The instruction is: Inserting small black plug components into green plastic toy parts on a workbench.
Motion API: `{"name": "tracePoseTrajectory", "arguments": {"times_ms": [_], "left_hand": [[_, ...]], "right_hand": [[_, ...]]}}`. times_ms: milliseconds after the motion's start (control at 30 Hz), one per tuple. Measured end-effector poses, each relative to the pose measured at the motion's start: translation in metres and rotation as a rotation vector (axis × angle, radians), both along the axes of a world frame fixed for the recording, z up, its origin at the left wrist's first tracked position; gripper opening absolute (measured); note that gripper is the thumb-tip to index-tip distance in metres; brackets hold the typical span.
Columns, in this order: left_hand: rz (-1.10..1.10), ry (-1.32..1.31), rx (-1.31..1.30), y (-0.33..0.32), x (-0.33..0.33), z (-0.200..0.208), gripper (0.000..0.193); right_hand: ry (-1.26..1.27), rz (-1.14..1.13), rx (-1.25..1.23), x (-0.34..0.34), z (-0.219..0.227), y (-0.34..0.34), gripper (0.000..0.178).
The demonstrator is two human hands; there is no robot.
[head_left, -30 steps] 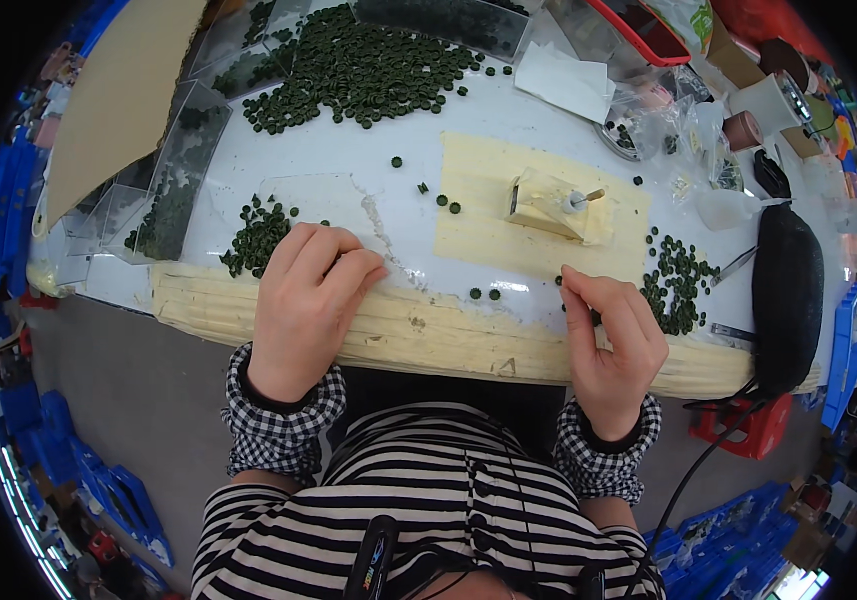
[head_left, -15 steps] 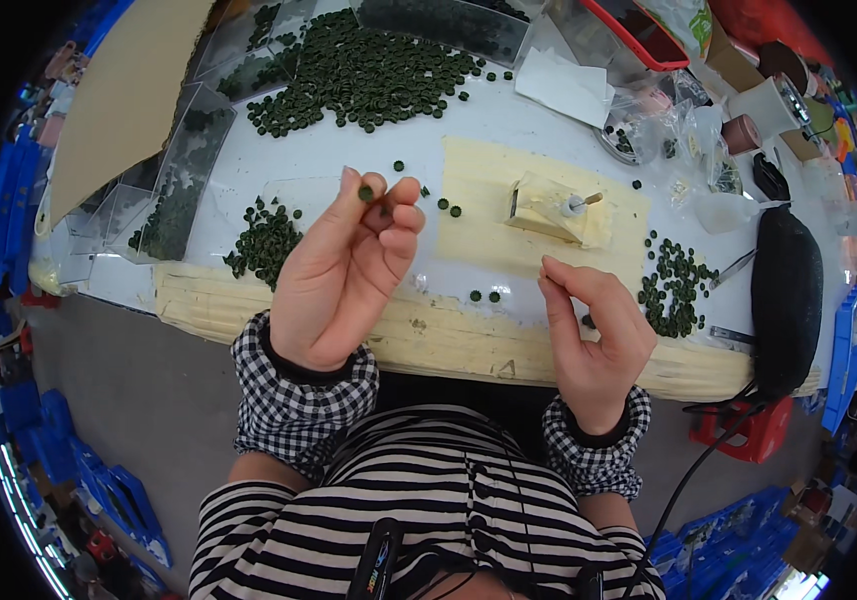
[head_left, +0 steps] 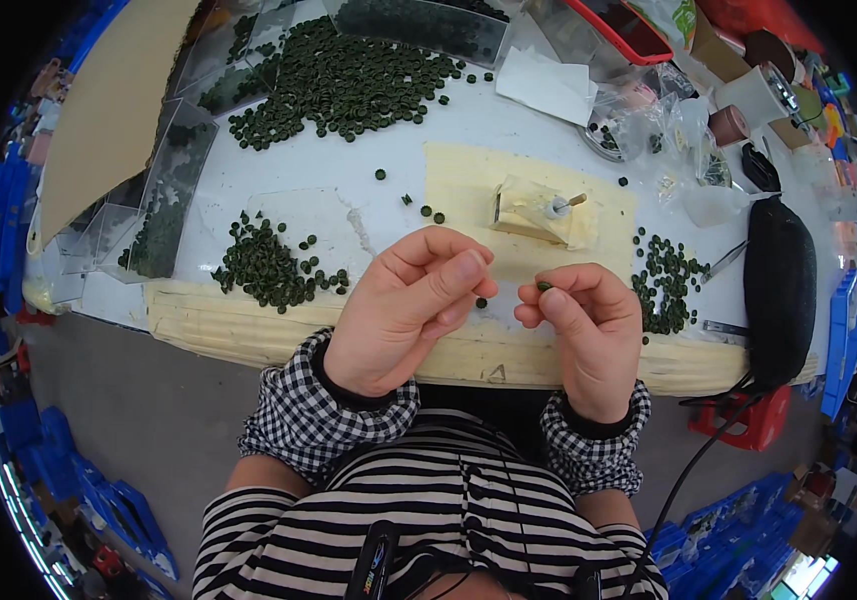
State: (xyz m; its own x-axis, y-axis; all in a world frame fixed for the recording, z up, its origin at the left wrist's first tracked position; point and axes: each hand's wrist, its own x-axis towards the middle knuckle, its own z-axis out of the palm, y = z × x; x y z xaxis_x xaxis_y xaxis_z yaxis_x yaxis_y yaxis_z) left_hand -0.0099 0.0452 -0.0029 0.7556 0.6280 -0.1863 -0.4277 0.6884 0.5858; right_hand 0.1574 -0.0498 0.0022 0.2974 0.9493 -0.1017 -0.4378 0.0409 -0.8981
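Observation:
My left hand (head_left: 404,310) is closed above the table's near edge, thumb against bent fingers; whatever it holds is hidden. Close on its right, my right hand (head_left: 597,335) pinches a small dark green round piece (head_left: 545,287) between thumb and finger. The fingertips of the two hands face each other, a little apart. Another green piece shows just right of the left fingertips. Behind the hands stands a small tape-wrapped block (head_left: 529,213) with a thin peg sticking out, on a pale yellow sheet (head_left: 454,165). A few loose pieces lie left of the block.
Small green pieces form a near-left pile (head_left: 264,262), a right-hand spread (head_left: 667,285) and a large far heap (head_left: 349,80). Clear trays (head_left: 174,190) and cardboard (head_left: 109,110) stand at left. Tweezers (head_left: 727,258), a black pouch (head_left: 781,285) and a red-cased phone (head_left: 624,28) lie right.
My left hand has moved right and down, turning over and closing. My right hand stays nearly in place and now shows a green piece in its pinch. The near-left pile is uncovered.

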Motion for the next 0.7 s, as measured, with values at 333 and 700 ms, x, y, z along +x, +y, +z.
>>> {"name": "tracePoseTrajectory", "arguments": {"times_ms": [333,700], "left_hand": [[-0.045,0.082,0.09,-0.003,0.003,-0.001,0.028],[0.054,0.187,0.251,-0.007,0.008,0.004,0.026]], "right_hand": [[0.082,0.024,-0.017,0.0,-0.003,0.002,0.014],[-0.372,-0.133,0.102,-0.008,-0.002,0.006,0.014]]}}
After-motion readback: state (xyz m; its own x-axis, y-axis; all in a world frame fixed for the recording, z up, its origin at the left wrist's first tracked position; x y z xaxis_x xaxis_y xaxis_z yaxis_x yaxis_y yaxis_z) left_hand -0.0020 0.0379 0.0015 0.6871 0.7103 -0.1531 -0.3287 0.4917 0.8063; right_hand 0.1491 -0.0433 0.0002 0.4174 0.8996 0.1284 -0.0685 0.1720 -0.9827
